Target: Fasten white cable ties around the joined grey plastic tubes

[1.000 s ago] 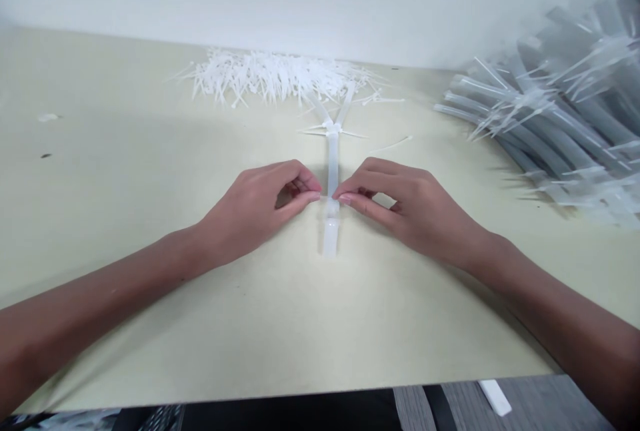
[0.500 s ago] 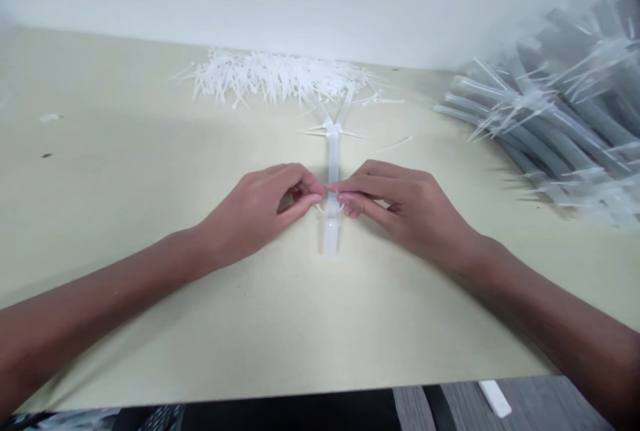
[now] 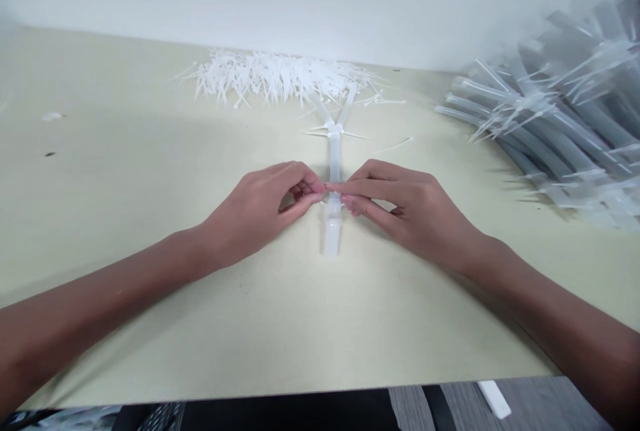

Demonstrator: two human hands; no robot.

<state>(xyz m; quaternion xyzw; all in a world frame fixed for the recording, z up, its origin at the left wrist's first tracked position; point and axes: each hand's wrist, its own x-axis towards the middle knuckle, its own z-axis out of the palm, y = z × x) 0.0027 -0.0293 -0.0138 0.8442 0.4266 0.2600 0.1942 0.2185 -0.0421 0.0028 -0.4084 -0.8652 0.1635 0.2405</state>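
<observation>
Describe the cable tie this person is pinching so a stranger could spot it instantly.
On the pale cream tabletop, below the heap of loose white cable ties, a translucent tube runs away from the person and forks at its far end. The tie sits around that tube, pinched between the left hand and right hand. Unlike the tie at the fork, it is being touched.

Bare L forearm (image 3: pixel 100 301) & R forearm (image 3: pixel 560 324) are showing in head cam, tapering into slim L hand (image 3: pixel 255 214) & R hand (image 3: pixel 415 218).
</observation>
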